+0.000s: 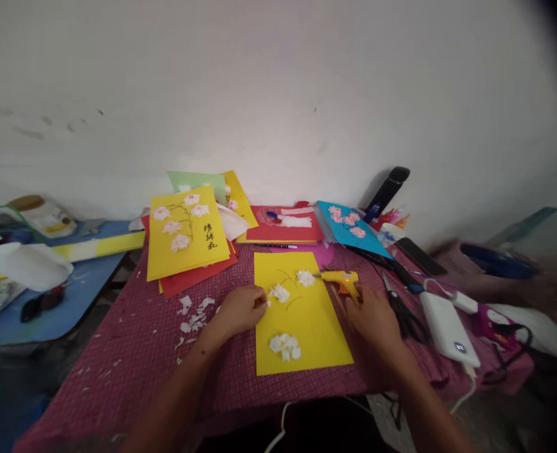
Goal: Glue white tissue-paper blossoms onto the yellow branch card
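A yellow sheet lies on the checked tablecloth, with drawn stems and white paper flowers on it. My right hand grips a yellow glue gun, whose nozzle points left at the upper white flower. Over the sheet's left edge, my left hand is closed in a pinch; a small white scrap shows at its fingertips. Lower on the sheet sits a loose cluster of white paper petals. More paper scraps are strewn left of my left hand.
Finished flower cards are stacked at the back left, and a blue card leans at the back right. Black scissors, a white power bank and a dark phone lie to the right. A blue table adjoins on the left.
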Demonstrator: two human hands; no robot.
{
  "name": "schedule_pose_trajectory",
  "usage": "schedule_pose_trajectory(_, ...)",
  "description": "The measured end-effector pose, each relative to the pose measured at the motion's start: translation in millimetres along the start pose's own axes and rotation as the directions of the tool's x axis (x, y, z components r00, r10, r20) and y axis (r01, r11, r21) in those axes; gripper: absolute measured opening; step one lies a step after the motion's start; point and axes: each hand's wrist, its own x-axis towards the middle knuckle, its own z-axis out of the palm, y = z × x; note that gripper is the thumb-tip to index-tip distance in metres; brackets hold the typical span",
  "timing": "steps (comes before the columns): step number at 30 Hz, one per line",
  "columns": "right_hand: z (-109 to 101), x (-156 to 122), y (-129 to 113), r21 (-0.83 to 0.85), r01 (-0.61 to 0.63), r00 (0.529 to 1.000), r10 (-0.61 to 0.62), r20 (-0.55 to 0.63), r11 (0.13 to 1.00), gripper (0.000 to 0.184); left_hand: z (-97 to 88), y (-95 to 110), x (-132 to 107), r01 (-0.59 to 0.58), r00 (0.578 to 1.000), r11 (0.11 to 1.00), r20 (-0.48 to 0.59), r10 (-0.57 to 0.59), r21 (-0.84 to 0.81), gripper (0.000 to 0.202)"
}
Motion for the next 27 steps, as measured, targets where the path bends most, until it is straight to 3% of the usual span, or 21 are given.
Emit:
schedule_pose_trajectory(4,7.7,17.5,6.1,-0.006,-0.073,0.982,0.073,0.176,0.997,0.035,-3.9,-1.8,-2.1,-0.046,0.999,0.999,0.018,0.046,-0.009,0.014)
schedule_pose_trajectory(10,-2.4,25.9,12.4,0.159,-0.185,0.973,0.159,0.166,0.970,0.026,-4.5,-4.1,-2.4,-0.055,0.998,0.998,0.006,0.055,0.002,0.015)
schedule_pose_trajectory(12,-10.0,17.0,12.0,0.389,-0.242,0.967,0.187,0.174,0.889,0.020,-4.0,-4.9,-2.3,-0.046,0.999,0.999,0.006,0.046,-0.005,0.014)
schedule_pose_trajectory(14,-17.5,3.5,7.0,0.645,-0.258,0.965,0.170,0.198,0.719,0.018,-3.5,-5.9,-2.3,-0.037,0.999,0.999,0.003,0.037,-0.010,0.014)
schedule_pose_trajectory(18,-27.6,-25.8,-16.2,0.773,-0.246,0.965,0.073,0.252,0.584,0.028,-3.0,-8.2,-2.8,-0.032,0.999,0.999,-0.022,0.031,-0.027,0.014)
schedule_pose_trajectory(21,-26.6,-42.5,-38.3,0.766,-0.251,0.948,-0.011,0.319,0.592,0.032,-2.0,-10.1,-2.8,-0.021,0.999,0.998,-0.026,0.020,-0.051,0.015)
schedule_pose_trajectory(27,-14.1,-62.9,-68.5,0.715,-0.200,0.950,-0.045,0.308,0.669,0.035,1.5,-13.1,-1.9,-0.021,0.999,0.999,-0.044,0.019,-0.033,0.015)
